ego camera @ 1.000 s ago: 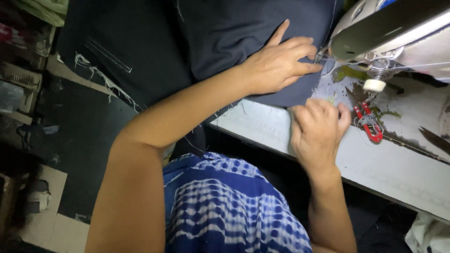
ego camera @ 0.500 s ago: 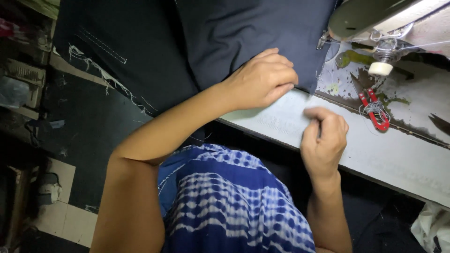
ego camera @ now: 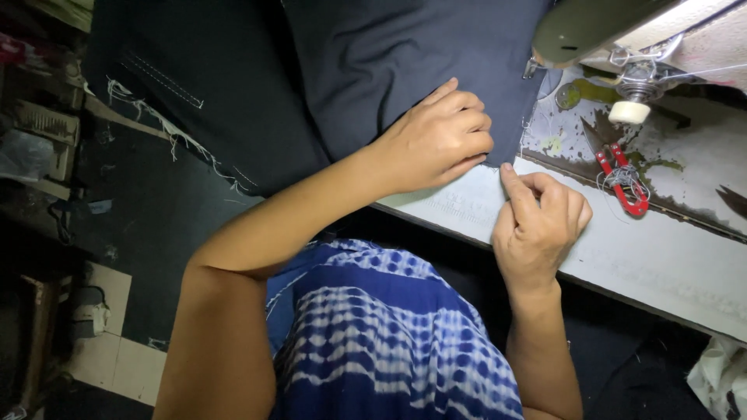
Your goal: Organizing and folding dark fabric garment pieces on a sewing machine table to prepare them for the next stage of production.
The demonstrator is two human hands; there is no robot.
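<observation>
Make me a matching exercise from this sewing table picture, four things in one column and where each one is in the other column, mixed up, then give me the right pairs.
Things:
1. left hand
2. right hand
3. red thread snips
4. white spool

Places:
A. lying on the worn table, right of both hands
B. resting on the dark blue fabric at its lower corner
C. under the sewing machine arm
D. on the pale table edge, index finger pointing up at the fabric corner

Pairs: 1-B, 2-D, 3-A, 4-C
</observation>
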